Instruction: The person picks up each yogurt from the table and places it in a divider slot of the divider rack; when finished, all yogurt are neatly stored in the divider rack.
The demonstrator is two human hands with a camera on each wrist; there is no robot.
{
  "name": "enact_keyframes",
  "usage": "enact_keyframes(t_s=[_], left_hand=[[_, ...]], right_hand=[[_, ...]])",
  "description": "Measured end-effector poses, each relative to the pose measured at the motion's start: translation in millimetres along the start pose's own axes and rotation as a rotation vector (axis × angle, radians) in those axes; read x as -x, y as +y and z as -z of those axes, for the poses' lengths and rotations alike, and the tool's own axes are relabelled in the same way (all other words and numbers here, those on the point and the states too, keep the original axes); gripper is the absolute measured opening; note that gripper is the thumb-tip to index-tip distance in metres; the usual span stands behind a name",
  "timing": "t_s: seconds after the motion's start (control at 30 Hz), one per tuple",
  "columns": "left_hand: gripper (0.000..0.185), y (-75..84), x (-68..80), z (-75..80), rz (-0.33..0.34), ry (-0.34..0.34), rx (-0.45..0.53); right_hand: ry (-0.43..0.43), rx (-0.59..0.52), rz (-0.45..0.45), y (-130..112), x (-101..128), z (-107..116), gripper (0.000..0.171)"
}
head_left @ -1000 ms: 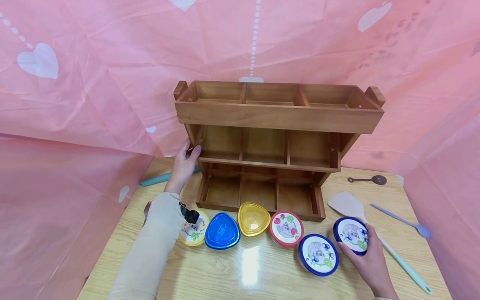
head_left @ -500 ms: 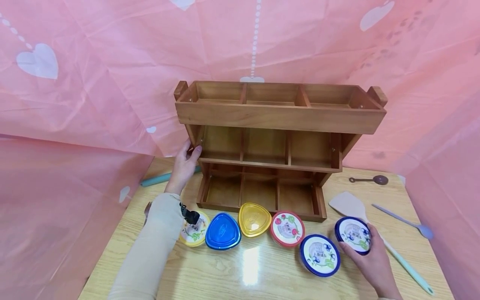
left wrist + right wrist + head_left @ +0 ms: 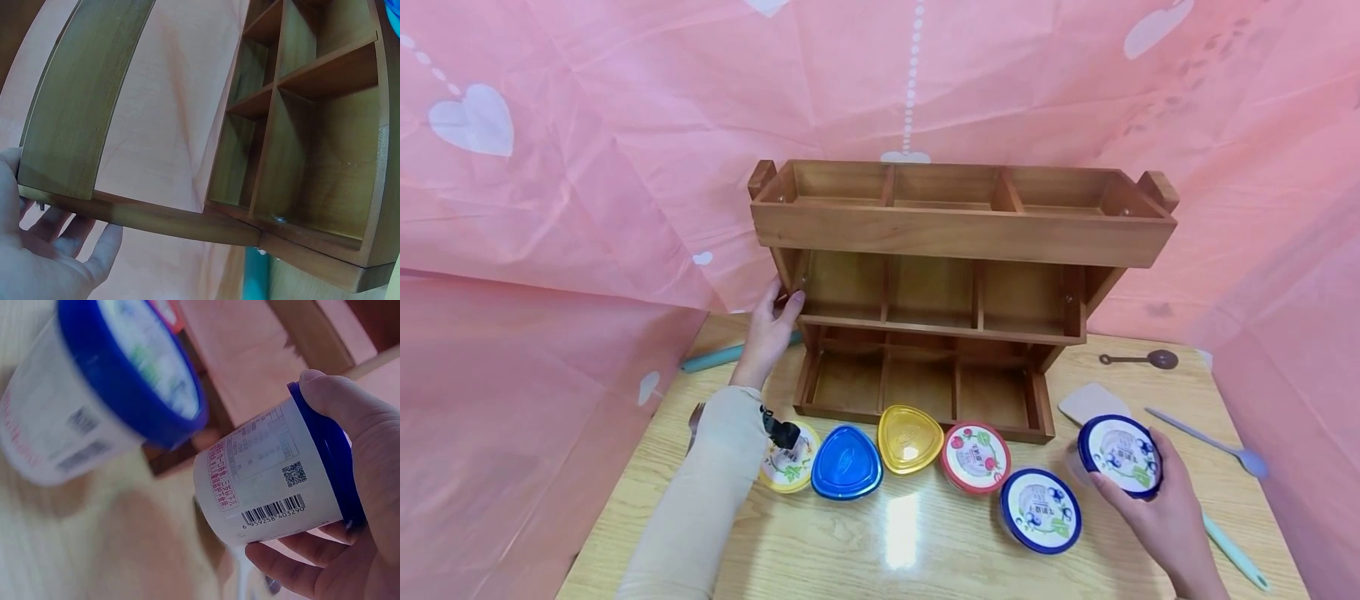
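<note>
A three-tier wooden rack (image 3: pixel 962 237) with divided trays stands at the back of the table. My left hand (image 3: pixel 767 329) grips its left side at the middle tier, thumb in front. In the left wrist view the fingers (image 3: pixel 103 253) pass by the side rail. My right hand (image 3: pixel 1176 512) holds a blue-lidded tub (image 3: pixel 1123 457) with blueberry artwork, raised above the table. The right wrist view shows its white, barcoded wall (image 3: pixel 262 478) tilted, with thumb and fingers round the lid. Just left of it stands another blue-lidded tub (image 3: pixel 1040 510).
A row in front of the rack has a red-lidded tub (image 3: pixel 976 457), yellow triangular lid (image 3: pixel 910 438), blue triangular lid (image 3: pixel 847 462) and yellow-lidded tub (image 3: pixel 792 462), partly hidden by the left arm. Right lie a brown spoon (image 3: pixel 1161 359), grey-blue spoon (image 3: pixel 1251 462) and spatula (image 3: pixel 1236 550).
My right hand has lifted the blue-lidded tub off the table and shifted it slightly right, now over the spatula. The left hand keeps its hold on the rack.
</note>
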State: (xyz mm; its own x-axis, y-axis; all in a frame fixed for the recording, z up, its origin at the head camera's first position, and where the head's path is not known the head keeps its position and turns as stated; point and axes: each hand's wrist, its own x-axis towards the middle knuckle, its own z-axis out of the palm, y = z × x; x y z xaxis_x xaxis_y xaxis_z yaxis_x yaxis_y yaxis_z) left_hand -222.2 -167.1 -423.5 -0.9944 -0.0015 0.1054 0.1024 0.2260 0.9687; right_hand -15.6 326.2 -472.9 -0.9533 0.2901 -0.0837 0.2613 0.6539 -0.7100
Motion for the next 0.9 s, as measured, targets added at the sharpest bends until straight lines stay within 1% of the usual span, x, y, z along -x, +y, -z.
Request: enact_keyframes(t_s=[0.17, 0.3, 0.47, 0.77, 0.83, 0.9], left_hand=[[0.057, -0.6, -0.5, 0.0, -0.008, -0.002, 0.004], [0.057, 0.3, 0.4, -0.1, -0.011, 0.003, -0.004], [0.057, 0.8, 0.7, -0.9, -0.013, 0.013, 0.002], [0.057, 0.3, 0.3, -0.4, 0.013, 0.017, -0.017], [0.057, 9.6, 3.6, 0.0, 0.034, 0.008, -0.014], [0.057, 9.0, 3.0, -0.4, 0.032, 0.010, -0.016]], right_hand=[[0.020, 0.010, 0.088, -21.9, -2.0, 0.8, 0.106], [-0.001, 0.015, 0.131, -38.7, -7.7, -0.9, 0.107], [-0.025, 0.017, 0.180, -53.3, -19.4, -5.3, 0.108], [-0.138, -0.012, 0.189, -68.8, -39.1, -19.6, 0.113], [-0.156, -0.021, 0.196, -70.7, -43.4, -23.2, 0.113], [-0.173, -0.026, 0.199, -72.1, -47.3, -26.6, 0.112]])
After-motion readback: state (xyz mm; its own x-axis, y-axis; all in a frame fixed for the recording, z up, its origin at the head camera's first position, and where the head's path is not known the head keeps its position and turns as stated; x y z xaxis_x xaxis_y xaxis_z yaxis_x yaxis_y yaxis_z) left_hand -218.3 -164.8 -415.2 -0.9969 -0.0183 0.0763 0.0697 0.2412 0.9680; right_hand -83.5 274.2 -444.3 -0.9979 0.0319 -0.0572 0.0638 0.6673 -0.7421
